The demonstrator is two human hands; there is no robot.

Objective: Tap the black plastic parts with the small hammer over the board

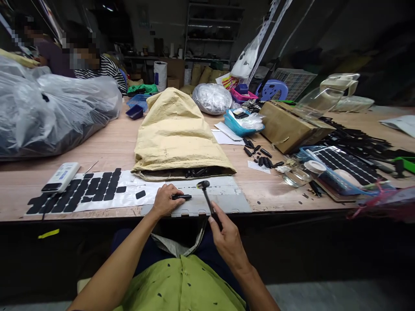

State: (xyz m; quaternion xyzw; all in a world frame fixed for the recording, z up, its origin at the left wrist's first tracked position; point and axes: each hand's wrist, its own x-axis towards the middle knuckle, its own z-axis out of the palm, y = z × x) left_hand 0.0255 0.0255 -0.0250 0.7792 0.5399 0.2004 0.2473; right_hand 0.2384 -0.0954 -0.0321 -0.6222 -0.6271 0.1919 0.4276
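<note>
My left hand (167,199) is closed around a small black cylindrical part (182,197), which lies on a grey plate (214,200) at the table's front edge. In my right hand (225,237) is a small hammer (208,199), gripped by its dark handle. Its head is raised just right of the black part, apart from it. Behind both hands lies a yellow woven sack (181,134), its mouth facing me with black parts showing inside. To the left, a sheet of black rounded stickers (97,188) lies flat, with one loose piece near my left hand.
A white box-shaped device (61,177) rests on the sticker sheet. Several black parts (259,155) are scattered right of the sack, near a cardboard box (288,125) and a blue basket (244,124). A large plastic bag (58,112) fills the left. Two people sit beyond it.
</note>
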